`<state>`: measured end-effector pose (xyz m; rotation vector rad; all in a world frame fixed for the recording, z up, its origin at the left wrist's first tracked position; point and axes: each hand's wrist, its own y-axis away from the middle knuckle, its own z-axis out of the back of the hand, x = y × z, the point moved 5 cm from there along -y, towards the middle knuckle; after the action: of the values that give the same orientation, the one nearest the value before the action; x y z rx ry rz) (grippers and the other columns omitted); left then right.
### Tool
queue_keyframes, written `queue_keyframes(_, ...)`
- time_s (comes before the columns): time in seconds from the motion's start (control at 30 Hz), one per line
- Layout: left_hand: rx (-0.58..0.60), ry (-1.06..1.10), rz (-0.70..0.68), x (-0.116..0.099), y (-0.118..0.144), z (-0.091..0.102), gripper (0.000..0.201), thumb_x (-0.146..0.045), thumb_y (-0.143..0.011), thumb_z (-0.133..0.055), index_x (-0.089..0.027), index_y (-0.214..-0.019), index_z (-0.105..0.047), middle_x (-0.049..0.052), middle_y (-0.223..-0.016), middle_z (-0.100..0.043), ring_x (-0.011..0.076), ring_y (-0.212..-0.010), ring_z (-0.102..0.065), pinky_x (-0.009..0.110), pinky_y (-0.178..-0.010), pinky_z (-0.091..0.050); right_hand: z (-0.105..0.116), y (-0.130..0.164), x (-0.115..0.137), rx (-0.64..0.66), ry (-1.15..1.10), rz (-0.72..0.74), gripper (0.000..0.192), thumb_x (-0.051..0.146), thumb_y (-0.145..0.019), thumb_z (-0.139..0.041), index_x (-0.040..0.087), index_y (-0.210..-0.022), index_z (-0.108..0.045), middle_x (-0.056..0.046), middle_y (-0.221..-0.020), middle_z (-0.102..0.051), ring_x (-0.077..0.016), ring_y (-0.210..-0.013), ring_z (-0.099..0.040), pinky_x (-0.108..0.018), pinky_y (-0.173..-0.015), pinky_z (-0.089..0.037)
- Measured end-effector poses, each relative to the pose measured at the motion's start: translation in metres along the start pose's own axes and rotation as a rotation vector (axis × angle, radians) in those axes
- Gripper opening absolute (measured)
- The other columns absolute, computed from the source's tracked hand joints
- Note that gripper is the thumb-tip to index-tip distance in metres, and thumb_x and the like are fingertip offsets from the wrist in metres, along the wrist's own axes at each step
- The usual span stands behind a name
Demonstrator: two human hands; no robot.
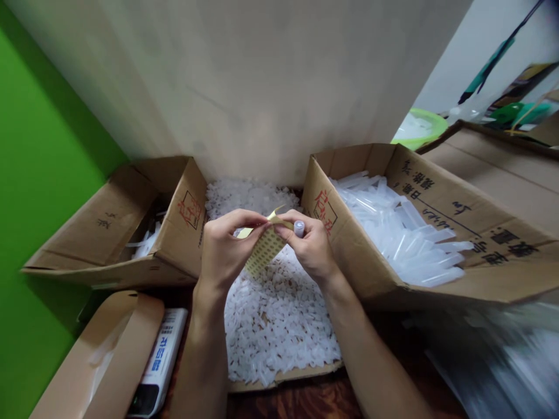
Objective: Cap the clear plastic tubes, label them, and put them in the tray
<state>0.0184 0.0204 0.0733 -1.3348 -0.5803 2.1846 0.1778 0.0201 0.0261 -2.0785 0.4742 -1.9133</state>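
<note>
Hands: you are using two, both up over the middle tray (279,381) of small white plastic bits. Your left hand (225,250) is pinching the yellow sticker sheet (264,249) by its upper edge, fingers clenched on it. Your right hand (311,247) is gripping one small tube (299,228) while its fingertips are touching the sheet. Three cardboard boxes are showing: left box (131,233), right box (437,233) full of clear tubes, and a far box (502,157) cut off at the frame edge. The tube is mostly hiding inside your fingers, only its greyish cap end showing. The sheet is looking pale yellow, covered in rows of tiny labels, top corner curling. The white device (159,364) at lower left is partly covered by a cardboard flap.
</note>
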Motion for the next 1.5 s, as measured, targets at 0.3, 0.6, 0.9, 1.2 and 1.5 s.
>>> queue_keyframes(0.3, 0.075, 0.048, 0.037, 0.006, -0.001, -0.004, 0.005, -0.022, -0.092, -0.074, -0.018, -0.095, -0.076, 0.003, -0.092, -0.079, 0.0154, -0.084, -0.074, 0.028, -0.081, -0.061, 0.002, 0.0, 0.001, -0.01, 0.044, 0.01, 0.01, 0.02, -0.086, -0.069, 0.021, -0.086, -0.079, -0.003, -0.089, -0.074, -0.0184, -0.085, -0.067, -0.033, -0.082, -0.052)
queue_keyframes(0.6, 0.126, 0.137, 0.029, 0.004, -0.002, -0.005, 0.006, -0.022, -0.096, -0.067, -0.02, -0.091, -0.067, 0.006, -0.104, -0.068, 0.0177, -0.1, -0.068, 0.033, -0.091, -0.06, 0.002, 0.0, -0.002, -0.021, 0.068, -0.029, 0.011, 0.023, -0.088, -0.068, 0.02, -0.091, -0.079, -0.004, -0.091, -0.075, -0.019, -0.084, -0.066, -0.032, -0.078, -0.052)
queue_keyframes(0.9, 0.198, 0.077, 0.035, -0.017, -0.002, -0.019, 0.008, -0.022, -0.094, -0.069, -0.02, -0.087, -0.07, 0.007, -0.11, -0.066, 0.0199, -0.108, -0.065, 0.039, -0.105, -0.052, 0.0, 0.003, 0.003, 0.005, 0.366, 0.142, 0.016, 0.015, -0.091, -0.061, 0.021, -0.09, -0.077, -0.003, -0.088, -0.072, -0.0187, -0.078, -0.064, -0.03, -0.072, -0.047)
queue_keyframes(1.2, 0.199, 0.024, 0.052, -0.006, -0.003, -0.024, 0.008, -0.021, -0.092, -0.069, -0.02, -0.085, -0.07, 0.007, -0.107, -0.067, 0.0197, -0.106, -0.065, 0.038, -0.102, -0.053, -0.005, 0.005, 0.005, 0.063, 0.521, 0.204, 0.02, 0.009, -0.092, -0.052, 0.021, -0.082, -0.065, -0.003, -0.086, -0.067, -0.0184, -0.079, -0.062, -0.03, -0.071, -0.044)
queue_keyframes(1.5, 0.203, 0.034, 0.06, -0.004, -0.003, -0.023, 0.007, -0.022, -0.091, -0.071, -0.021, -0.084, -0.072, 0.006, -0.107, -0.067, 0.02, -0.105, -0.066, 0.04, -0.104, -0.053, -0.006, 0.006, 0.006, 0.065, 0.534, 0.22, 0.021, 0.007, -0.09, -0.051, 0.021, -0.081, -0.064, -0.004, -0.086, -0.067, -0.0184, -0.077, -0.061, -0.031, -0.07, -0.043)
